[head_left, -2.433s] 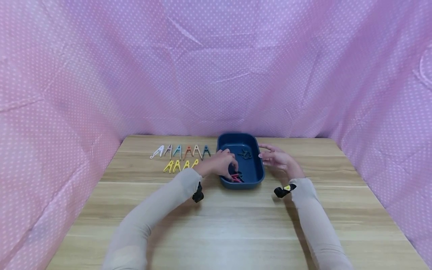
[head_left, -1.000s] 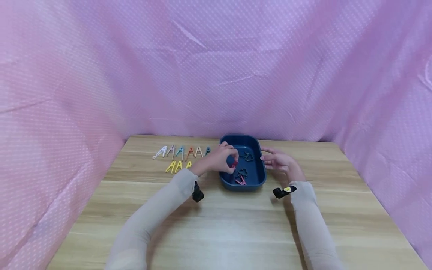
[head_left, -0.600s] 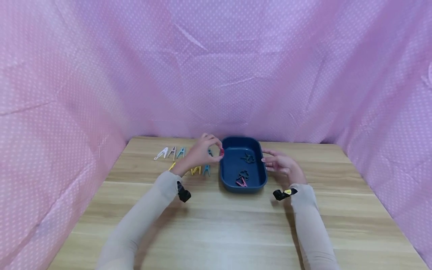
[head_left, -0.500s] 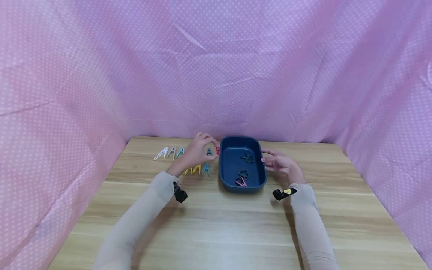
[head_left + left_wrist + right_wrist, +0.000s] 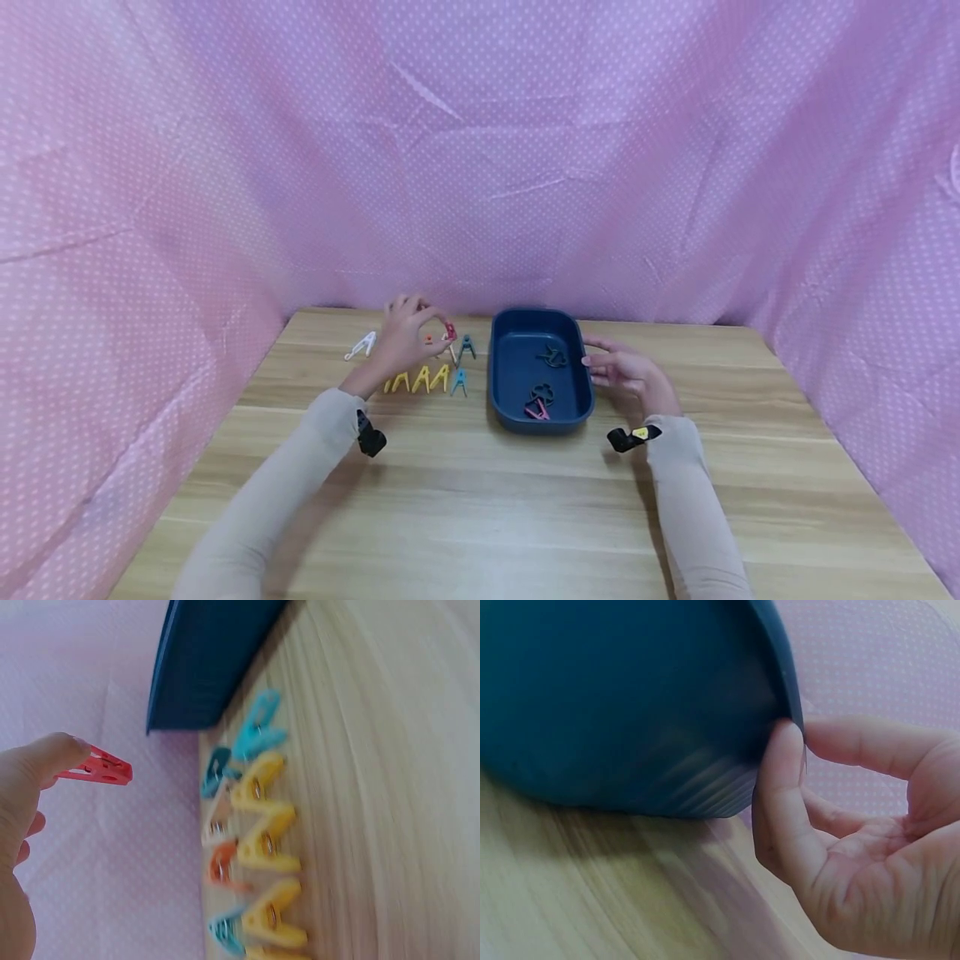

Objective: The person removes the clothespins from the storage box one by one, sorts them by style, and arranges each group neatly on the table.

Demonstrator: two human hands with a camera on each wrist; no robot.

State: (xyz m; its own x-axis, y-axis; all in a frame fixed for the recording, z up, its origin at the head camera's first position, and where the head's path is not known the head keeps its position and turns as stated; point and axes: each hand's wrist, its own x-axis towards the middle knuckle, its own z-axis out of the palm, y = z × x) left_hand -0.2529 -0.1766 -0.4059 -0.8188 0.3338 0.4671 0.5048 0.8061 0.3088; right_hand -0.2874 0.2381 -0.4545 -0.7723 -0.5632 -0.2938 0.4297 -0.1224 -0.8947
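My left hand (image 5: pixel 401 333) pinches a red clothespin (image 5: pixel 106 766) between thumb and fingertips, raised above the far left part of the table. Below it stand two rows of clothespins: a white one (image 5: pixel 364 342) at the far left end, a dark teal one (image 5: pixel 467 345) at the right of the back row, and several yellow ones (image 5: pixel 422 379) plus a light blue one (image 5: pixel 460 381) in front. My right hand (image 5: pixel 622 367) touches the right outer side of the dark blue box (image 5: pixel 630 712) near its rim. Inside lie a pink clothespin (image 5: pixel 538 410) and dark, clover-shaped pieces (image 5: pixel 555 357).
A light wooden table (image 5: pixel 510 508) spreads under both arms. Pink dotted cloth (image 5: pixel 480 167) hangs behind it and along both sides. A black wrist camera (image 5: pixel 370 435) hangs below my left wrist, another black camera (image 5: pixel 630 437) below my right.
My left hand, reaching into the box at first, has lifted the red clothespin out over the left rim and carried it left above the rows. The right hand stays at the box.
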